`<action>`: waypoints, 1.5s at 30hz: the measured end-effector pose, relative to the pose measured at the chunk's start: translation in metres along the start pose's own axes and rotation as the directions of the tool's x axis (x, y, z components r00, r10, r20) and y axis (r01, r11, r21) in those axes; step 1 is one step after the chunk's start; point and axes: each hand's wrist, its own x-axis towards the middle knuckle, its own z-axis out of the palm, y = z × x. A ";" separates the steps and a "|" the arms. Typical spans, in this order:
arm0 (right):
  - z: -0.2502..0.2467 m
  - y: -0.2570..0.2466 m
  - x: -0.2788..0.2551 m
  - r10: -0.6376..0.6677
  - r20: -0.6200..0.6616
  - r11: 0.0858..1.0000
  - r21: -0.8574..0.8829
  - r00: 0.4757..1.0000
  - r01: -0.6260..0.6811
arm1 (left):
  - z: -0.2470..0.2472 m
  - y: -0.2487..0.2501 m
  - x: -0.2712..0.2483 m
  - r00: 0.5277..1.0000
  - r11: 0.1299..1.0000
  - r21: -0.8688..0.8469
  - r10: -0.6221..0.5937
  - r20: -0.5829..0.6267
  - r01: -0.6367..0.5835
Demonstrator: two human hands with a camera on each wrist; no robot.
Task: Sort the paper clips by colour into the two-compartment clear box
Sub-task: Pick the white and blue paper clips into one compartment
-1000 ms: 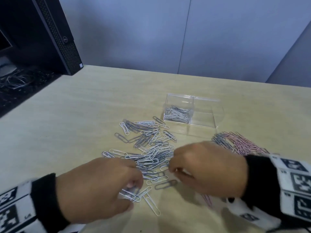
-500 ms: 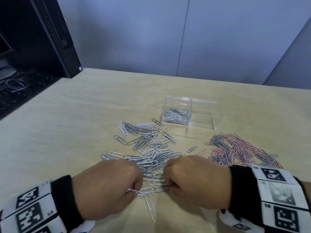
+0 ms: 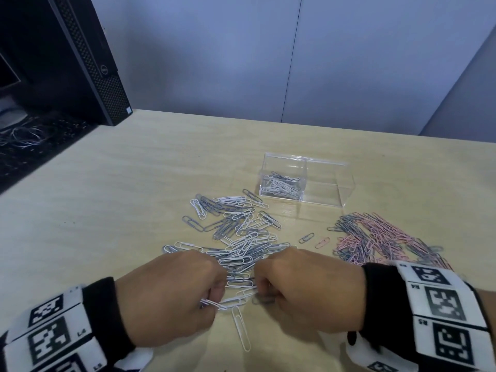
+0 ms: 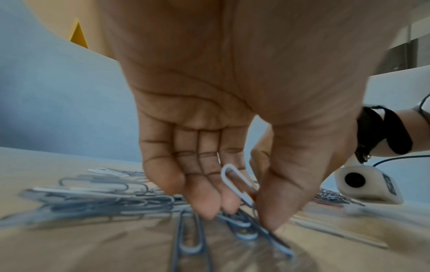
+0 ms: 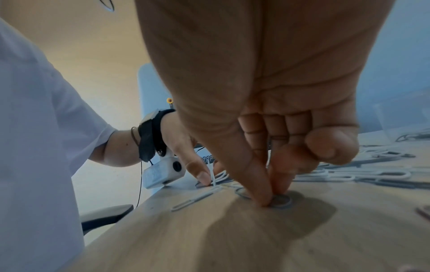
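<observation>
Far left: black tower (image 3: 80, 57) upright at the table (image 3: 107, 189) edge, cables (image 3: 24, 135) beside it.

Left hand (image 3: 171, 294) low over the near edge of the grey-and-white heap (image 3: 236, 232), knuckles up. Thumb and fingers (image 4: 204, 198) curled together, pinching white clips (image 4: 235, 184); one seen upright between thumb and forefinger in the left wrist view, more fanned out beneath on the wood. Ends poking from the fist (image 3: 214, 304) toward the right. Exact count not clear.

Just past it, lone white clip (image 3: 241, 328) flat on the table, touching neither hand.

Right hand (image 3: 308, 288) facing the left, close but apart. Thumb and forefinger (image 5: 258, 185) pressed tip to tip, nipping a grey clip (image 5: 281, 200) flat against the table; other fingers tucked in. Same grey clip (image 3: 264, 300) showing at the knuckles in the head view.

Beyond the hands, toward the right: clear box (image 3: 306, 183) standing well apart from both. Left compartment holding grey and white clips (image 3: 280, 185); right compartment showing only clear walls.

Between heap and right pile: one grey stray (image 3: 306, 237), one pink stray (image 3: 322, 242).

Far right: pink-and-grey pile (image 3: 381, 240), partly behind the right wrist band (image 3: 440, 315).
</observation>
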 end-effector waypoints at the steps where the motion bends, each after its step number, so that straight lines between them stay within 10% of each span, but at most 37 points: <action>1: -0.001 0.001 -0.001 0.012 0.010 1.000 0.020 1.000 -0.012 | 0.000 0.000 0.000 1.000 1.000 -0.001 -0.001 0.000 0.001; 26: 0.001 -0.003 0.012 0.046 -0.035 0.997 -0.058 0.998 -0.048 | -0.018 -0.001 0.001 0.995 0.991 -0.098 -0.094 0.012 0.095; 45: -0.002 -0.007 0.001 0.013 0.011 0.988 -0.156 1.000 -0.011 | -0.082 0.004 0.151 0.931 0.997 -0.071 -0.065 -0.360 0.042</action>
